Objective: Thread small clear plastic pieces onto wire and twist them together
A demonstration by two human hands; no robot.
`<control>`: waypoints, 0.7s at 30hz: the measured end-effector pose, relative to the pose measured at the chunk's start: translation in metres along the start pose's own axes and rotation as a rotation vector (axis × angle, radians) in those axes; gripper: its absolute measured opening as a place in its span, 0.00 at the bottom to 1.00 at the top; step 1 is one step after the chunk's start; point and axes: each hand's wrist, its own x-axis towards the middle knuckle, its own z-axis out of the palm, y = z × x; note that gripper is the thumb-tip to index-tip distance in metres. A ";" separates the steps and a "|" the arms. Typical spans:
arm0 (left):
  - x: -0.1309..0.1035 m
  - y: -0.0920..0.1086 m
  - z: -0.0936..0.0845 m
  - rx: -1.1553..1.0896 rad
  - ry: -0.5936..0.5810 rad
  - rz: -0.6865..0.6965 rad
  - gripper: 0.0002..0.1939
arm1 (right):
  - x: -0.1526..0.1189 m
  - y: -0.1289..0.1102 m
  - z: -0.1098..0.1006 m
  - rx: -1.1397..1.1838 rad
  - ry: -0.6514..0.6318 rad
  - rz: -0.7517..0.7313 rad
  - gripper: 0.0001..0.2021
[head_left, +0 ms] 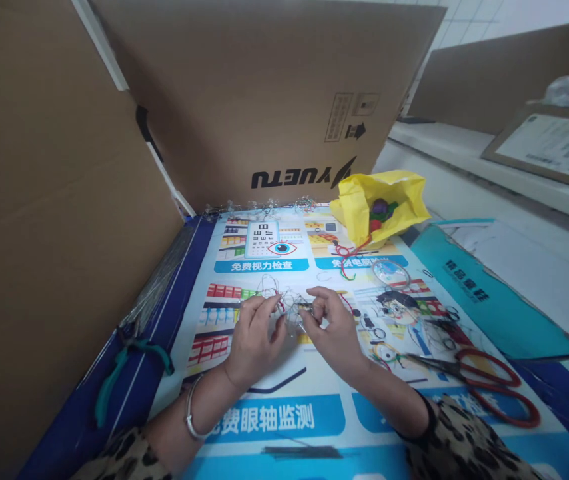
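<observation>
In the middle of the printed sheet, a loose tangle of thin wire (292, 308) loops between my two hands. My left hand (254, 343), with a silver bangle at the wrist, pinches the wire's left side, close to a small red piece (280, 303). The fingers of my right hand (337, 337) are curled in a pinch on the right side of the same wire. Where the fingertips press is too fine to see clearly. A bundle of straight thin wires (302, 452) lies on the sheet nearer to me.
Teal-handled pliers (127, 360) lie at left, red-handled scissors (489, 383) at right. Behind stand a yellow bag (404, 207) with coloured thread and red cord (347, 253). A tape roll (390, 273) lies in front of it. Cardboard walls (264, 100) enclose the back and left.
</observation>
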 end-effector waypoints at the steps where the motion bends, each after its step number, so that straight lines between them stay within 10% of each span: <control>1: 0.000 0.000 0.000 0.000 0.002 0.001 0.21 | 0.000 0.001 0.000 0.030 -0.001 0.008 0.15; 21: 0.003 -0.002 -0.001 -0.001 -0.026 -0.043 0.19 | -0.004 0.005 -0.005 0.149 -0.114 -0.046 0.20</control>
